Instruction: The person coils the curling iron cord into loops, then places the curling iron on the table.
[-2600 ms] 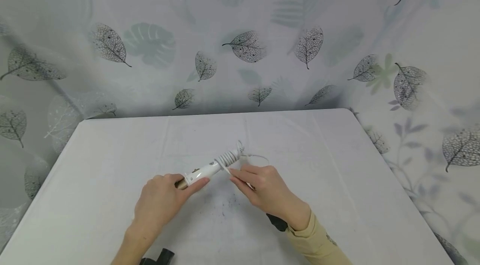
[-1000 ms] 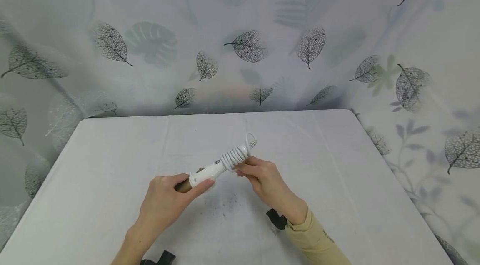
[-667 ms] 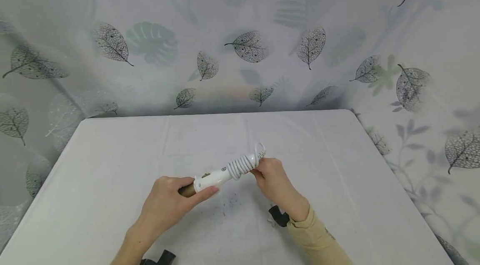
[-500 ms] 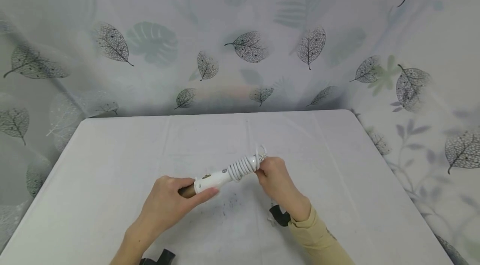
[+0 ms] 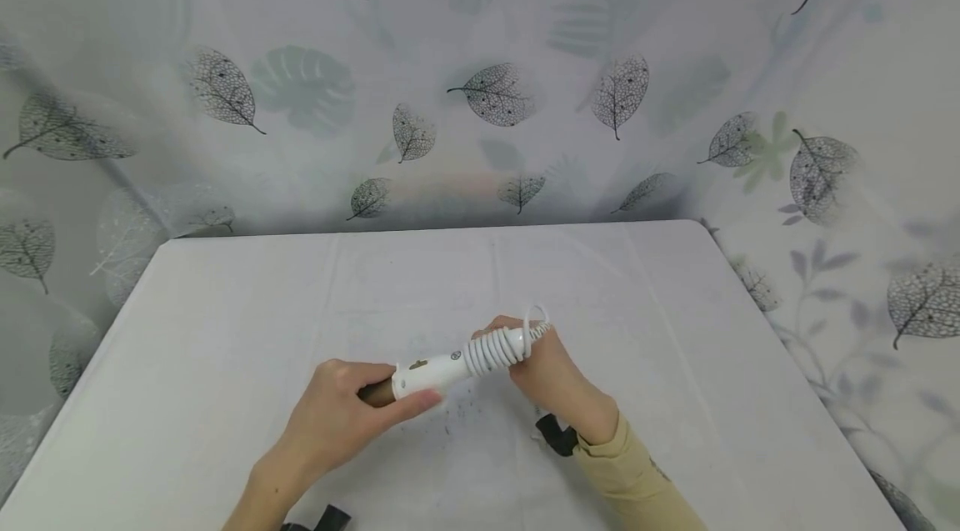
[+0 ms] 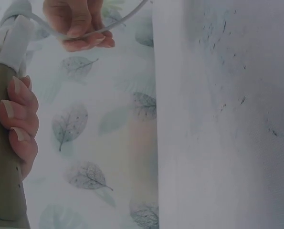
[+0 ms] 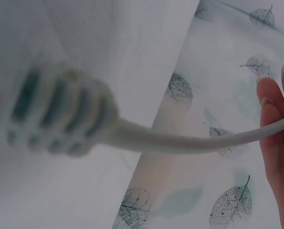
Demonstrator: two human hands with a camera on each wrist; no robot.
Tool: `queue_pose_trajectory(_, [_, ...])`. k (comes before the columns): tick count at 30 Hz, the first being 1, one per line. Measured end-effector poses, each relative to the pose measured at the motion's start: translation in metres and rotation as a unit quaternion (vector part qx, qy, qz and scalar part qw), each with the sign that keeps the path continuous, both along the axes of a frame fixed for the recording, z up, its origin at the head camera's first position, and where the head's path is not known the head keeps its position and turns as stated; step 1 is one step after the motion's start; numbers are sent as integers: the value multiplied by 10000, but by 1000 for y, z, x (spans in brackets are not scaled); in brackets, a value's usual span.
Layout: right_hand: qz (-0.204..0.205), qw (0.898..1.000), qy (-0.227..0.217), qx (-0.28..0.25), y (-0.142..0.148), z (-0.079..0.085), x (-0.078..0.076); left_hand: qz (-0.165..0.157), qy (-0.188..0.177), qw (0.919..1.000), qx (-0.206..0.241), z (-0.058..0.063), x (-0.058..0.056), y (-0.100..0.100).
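Note:
My left hand (image 5: 333,410) holds a curling iron (image 5: 431,373) by its brown barrel (image 6: 3,138), with fingers curled round it in the left wrist view. The white handle points right and slightly up. Several turns of white cord (image 5: 491,351) are wound round its far part, and a small loop stands at the tip. My right hand (image 5: 551,377) is behind the coiled end, its fingertips partly hidden by it. In the left wrist view the right hand (image 6: 82,21) pinches the cord between thumb and fingers. A blurred ribbed cord end (image 7: 63,112) is close to the right wrist camera.
A white-covered table (image 5: 262,289) lies beneath, with small dark marks (image 5: 459,413) near its middle. Leaf-patterned curtain (image 5: 450,31) surrounds the back and sides. Black wrist-worn devices (image 5: 557,436) show beside both forearms.
My right hand has moved from the near side of the handle, round its tip, to the far side, carrying the cord. The curling iron has shifted slightly right and nearer.

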State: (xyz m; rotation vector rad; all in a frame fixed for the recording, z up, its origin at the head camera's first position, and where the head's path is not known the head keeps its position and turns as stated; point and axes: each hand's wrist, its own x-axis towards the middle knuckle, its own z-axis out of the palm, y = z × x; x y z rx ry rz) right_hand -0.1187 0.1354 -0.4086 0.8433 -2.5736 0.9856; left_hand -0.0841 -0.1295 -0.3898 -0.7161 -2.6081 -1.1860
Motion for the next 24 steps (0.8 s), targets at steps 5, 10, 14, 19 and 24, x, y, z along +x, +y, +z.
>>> queue_pose_trajectory(5, [177, 9955, 923, 149, 5, 4, -1, -296, -35, 9995, -55, 0, 1, -1])
queue_pose_trajectory(10, [421, 9953, 858, -149, 13, 5, -4, -475, -171, 9987, -78, 3, 3, -3])
queue_pose_trajectory(14, [504, 9926, 1082, -207, 22, 4, -9, -657, -192, 9976, -136, 5, 5, -4])
queue_pose_trajectory(19, [477, 9862, 1581, -149, 26, 2, -15, -874, -150, 9955, -325, 5, 6, -2])
queue_pose_trajectory(24, [304, 9868, 1586, -73, 26, 1, -16, -1059, 72, 9933, -449, 5, 8, 0])
